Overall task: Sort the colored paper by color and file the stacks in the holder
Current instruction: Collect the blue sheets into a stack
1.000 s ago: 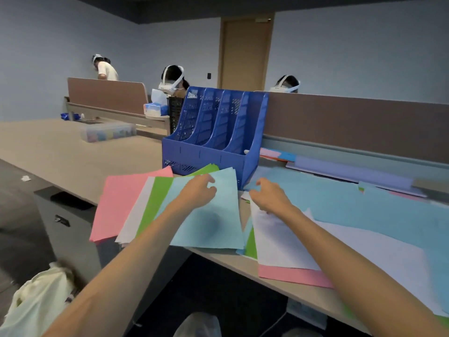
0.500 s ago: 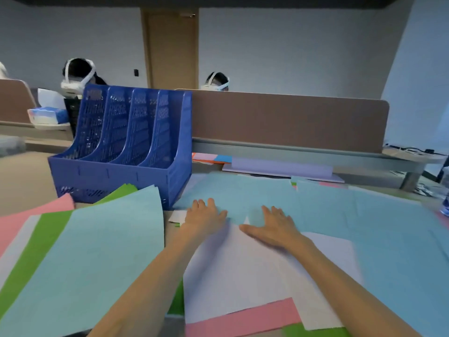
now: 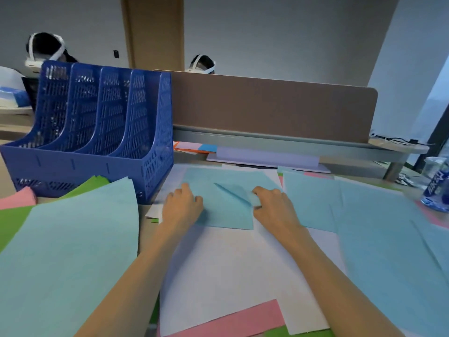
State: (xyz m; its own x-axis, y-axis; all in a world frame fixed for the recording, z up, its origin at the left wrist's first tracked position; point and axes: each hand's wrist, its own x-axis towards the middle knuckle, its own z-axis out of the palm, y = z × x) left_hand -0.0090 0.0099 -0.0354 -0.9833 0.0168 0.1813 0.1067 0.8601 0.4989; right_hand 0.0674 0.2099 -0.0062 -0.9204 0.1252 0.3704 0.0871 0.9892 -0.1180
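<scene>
Seen from the head camera, the left hand (image 3: pixel 182 207) presses flat and the right hand (image 3: pixel 272 205) pinches the lifted corner of a light-blue sheet (image 3: pixel 226 203) lying between them, long axis running away (four-slot blue holder (image 3: pixel 92 132) still empty, nearer the left).

I see a brown desk divider (image 3: pixel 267 105) across the desk; two headset wearers (image 3: pixel 201 65) sit behind it, a wooden door (image 3: pixel 155 32) beyond, a water bottle (image 3: pixel 437 188) off its right end.
</scene>
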